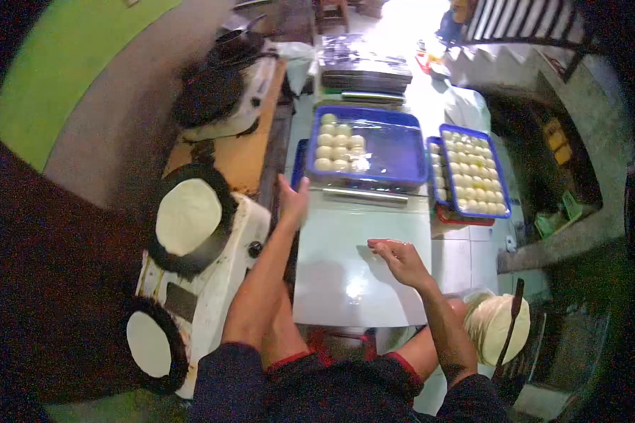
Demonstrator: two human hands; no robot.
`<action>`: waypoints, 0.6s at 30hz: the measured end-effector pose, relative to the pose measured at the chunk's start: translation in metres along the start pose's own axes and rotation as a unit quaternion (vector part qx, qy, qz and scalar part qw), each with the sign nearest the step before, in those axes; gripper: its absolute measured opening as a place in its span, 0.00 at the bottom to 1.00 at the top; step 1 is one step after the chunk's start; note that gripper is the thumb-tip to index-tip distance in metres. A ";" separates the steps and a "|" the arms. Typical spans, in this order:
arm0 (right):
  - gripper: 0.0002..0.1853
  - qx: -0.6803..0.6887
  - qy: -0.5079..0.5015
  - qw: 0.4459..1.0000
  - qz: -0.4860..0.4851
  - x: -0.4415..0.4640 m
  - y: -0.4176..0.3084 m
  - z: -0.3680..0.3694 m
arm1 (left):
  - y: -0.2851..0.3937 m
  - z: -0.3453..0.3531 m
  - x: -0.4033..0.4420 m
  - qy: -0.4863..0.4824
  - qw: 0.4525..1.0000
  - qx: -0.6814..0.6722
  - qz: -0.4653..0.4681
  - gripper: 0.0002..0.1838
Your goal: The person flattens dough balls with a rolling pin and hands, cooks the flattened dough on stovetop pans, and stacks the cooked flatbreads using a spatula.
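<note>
My left hand (293, 202) is raised beside the left edge of the white work board (353, 296), fingers apart and holding nothing. Over the right half of that board is my right hand (396, 259), empty, its fingers stretched out; I cannot tell if it touches the surface. Beyond the hands stands a blue tray (423, 148) with pale round dough balls (339, 143) on its left side. A thin metal rod (367, 197) lies along the near edge of the tray. To my left, a flat dough round (188, 217) rests in a dark pan on a white stove (243, 233).
Another pan at lower left holds a second dough round (148, 344). Blue trays of dough balls (476, 173) stand at right. A stack of flatbreads (501, 330) with a dark long-handled tool (513, 317) is by my right knee. Dark stacked trays (367, 77) stand behind.
</note>
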State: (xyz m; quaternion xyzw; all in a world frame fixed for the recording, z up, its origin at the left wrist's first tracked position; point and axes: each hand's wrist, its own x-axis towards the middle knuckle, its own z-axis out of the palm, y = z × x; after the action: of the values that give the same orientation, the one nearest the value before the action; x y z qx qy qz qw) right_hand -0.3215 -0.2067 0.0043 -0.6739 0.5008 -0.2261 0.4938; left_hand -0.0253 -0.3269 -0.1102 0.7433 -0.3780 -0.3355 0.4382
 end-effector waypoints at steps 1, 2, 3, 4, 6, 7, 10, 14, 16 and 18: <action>0.18 0.042 0.015 0.999 -0.028 0.069 0.109 -0.029 | -0.025 0.085 0.078 0.032 0.998 0.049 0.023 0.46; 0.18 0.020 0.030 0.999 -0.029 0.085 0.147 -0.069 | -0.036 0.145 0.110 0.044 0.998 0.036 0.019 0.45; 0.18 -0.004 0.052 0.997 -0.050 0.090 0.157 -0.087 | -0.048 0.153 0.131 -0.006 0.995 0.091 -0.031 0.39; 0.18 -0.011 0.057 0.998 -0.037 0.097 0.169 -0.109 | -0.042 0.153 0.133 -0.053 0.992 0.095 -0.058 0.36; 0.18 0.001 0.065 0.998 -0.018 0.126 0.185 -0.131 | -0.032 0.129 0.124 -0.073 0.992 0.103 -0.027 0.30; 0.19 -0.025 0.081 0.994 -0.063 0.140 0.182 -0.144 | -0.040 0.116 0.107 -0.050 0.994 0.089 0.027 0.27; 0.18 -0.014 0.107 0.988 -0.112 0.211 0.169 -0.167 | -0.068 0.074 0.056 -0.012 0.998 0.057 0.014 0.25; 0.19 -0.039 0.104 0.983 -0.148 0.351 0.149 -0.181 | -0.066 0.052 -0.029 -0.029 0.991 -0.065 -0.110 0.24; 0.22 -0.028 0.096 0.988 -0.116 0.430 0.150 -0.162 | -0.101 0.042 -0.047 0.022 0.992 -0.025 -0.125 0.31; 0.27 -0.055 0.102 0.990 -0.079 0.500 0.159 -0.132 | -0.130 0.048 -0.067 0.124 0.990 -0.008 -0.070 0.36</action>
State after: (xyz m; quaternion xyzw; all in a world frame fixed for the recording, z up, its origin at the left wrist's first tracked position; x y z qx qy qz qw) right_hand -0.3005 -0.7158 -0.1786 -0.7112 0.5056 -0.3037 0.3826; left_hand -0.0633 -0.2456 -0.2356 0.8004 -0.2655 -0.2730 0.4630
